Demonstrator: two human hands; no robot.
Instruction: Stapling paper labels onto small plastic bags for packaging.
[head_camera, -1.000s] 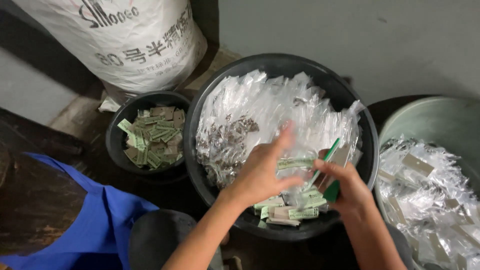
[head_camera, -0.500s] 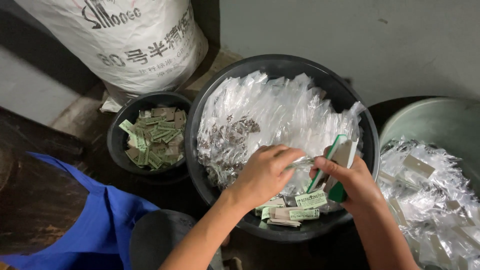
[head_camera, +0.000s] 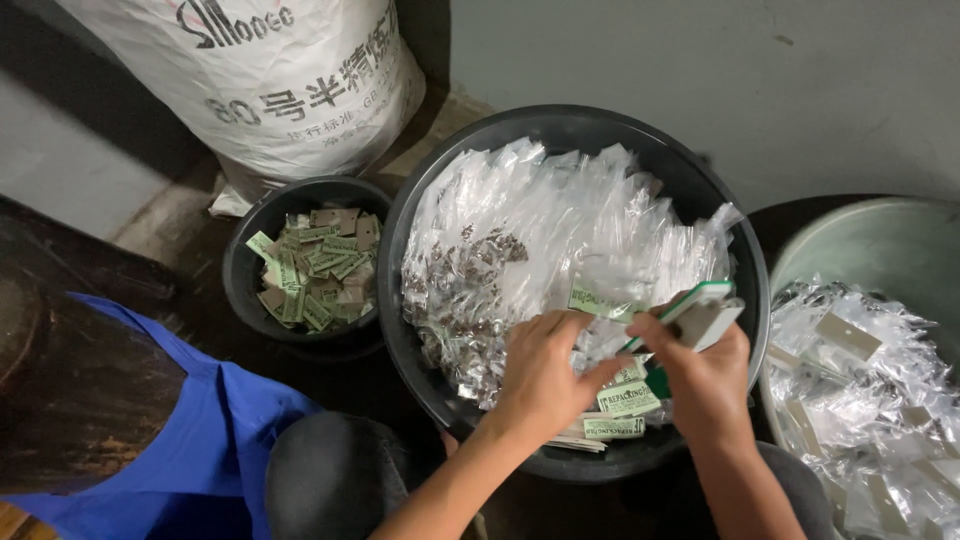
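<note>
Both hands are meeting over my big basin (head_camera: 420, 330): left hand (head_camera: 545, 375) is pinching a packet (head_camera: 600, 303), right hand (head_camera: 705, 385) is gripping a green-edged tool (head_camera: 695, 310) angled up-right.

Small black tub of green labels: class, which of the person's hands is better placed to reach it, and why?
Left. The left hand lies nearer the small black tub and seems to carry nothing bulky. The right hand is farther away and has a white and green tool in its grip.
</note>
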